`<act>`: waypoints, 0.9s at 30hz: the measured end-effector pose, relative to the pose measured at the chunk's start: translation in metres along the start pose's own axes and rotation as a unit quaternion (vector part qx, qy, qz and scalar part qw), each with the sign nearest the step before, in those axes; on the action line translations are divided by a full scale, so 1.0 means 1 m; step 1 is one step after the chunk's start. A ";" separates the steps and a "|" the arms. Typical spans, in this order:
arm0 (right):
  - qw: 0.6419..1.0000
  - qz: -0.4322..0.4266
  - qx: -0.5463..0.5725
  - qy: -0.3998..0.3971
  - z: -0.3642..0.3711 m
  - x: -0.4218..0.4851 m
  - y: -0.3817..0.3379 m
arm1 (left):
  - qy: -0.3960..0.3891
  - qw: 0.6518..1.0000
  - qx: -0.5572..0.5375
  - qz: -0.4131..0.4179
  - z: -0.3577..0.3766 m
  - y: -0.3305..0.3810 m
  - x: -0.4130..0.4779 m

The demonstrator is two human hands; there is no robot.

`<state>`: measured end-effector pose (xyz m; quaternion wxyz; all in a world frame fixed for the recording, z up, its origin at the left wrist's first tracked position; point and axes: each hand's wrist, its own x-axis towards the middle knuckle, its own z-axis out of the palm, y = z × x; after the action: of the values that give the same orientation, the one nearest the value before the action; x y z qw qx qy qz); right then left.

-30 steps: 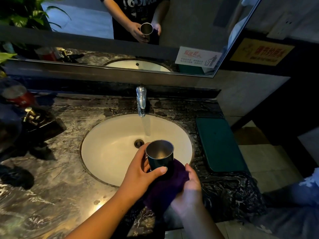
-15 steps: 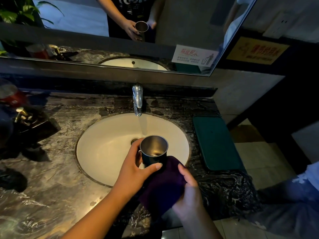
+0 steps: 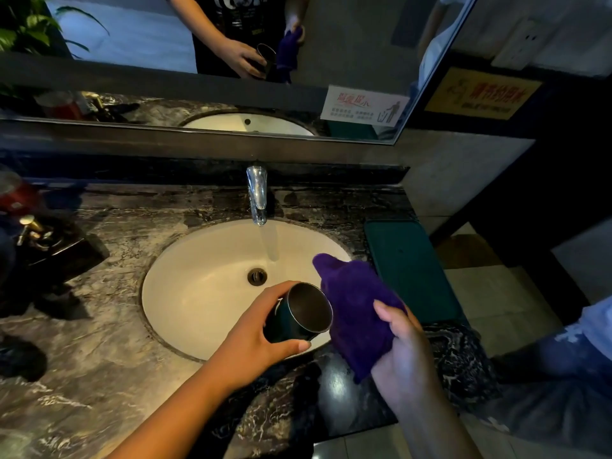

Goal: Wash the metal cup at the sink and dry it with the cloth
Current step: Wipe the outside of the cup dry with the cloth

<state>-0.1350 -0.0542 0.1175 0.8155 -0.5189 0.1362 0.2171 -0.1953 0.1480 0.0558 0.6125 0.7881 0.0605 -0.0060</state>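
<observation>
Cup [image 3: 298, 314] tilted over sink [image 3: 198, 286], my left hand [image 3: 255, 339] curled round it, right hand [image 3: 404, 352] gripping cloth [image 3: 354, 303]: wet grip may slip, running tap [image 3: 256, 190] could soak cloth.

Your forearms are bare right to the wrists, and your left hand [image 3: 253, 341] and right hand [image 3: 407, 359] are bare too. The mirror shows you in a black T-shirt [image 3: 238, 16] with pale lettering across the chest, cut off and too blurred to read.
</observation>
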 end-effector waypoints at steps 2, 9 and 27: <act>0.998 -0.012 -0.066 -0.012 0.004 0.001 0.007 | -0.003 1.000 0.009 0.007 -0.001 0.000 0.000; 0.995 0.003 -0.098 -0.033 0.013 0.014 0.030 | -0.003 0.997 0.071 0.000 -0.019 0.007 0.001; 0.976 0.006 -0.118 -0.182 0.053 0.061 0.008 | 0.076 0.987 0.136 0.047 -0.068 0.104 0.047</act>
<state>-0.0867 0.0101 0.1063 0.7586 -0.5622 -0.0378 0.3270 -0.1427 0.1930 0.1692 0.4924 0.8645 0.0682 0.0747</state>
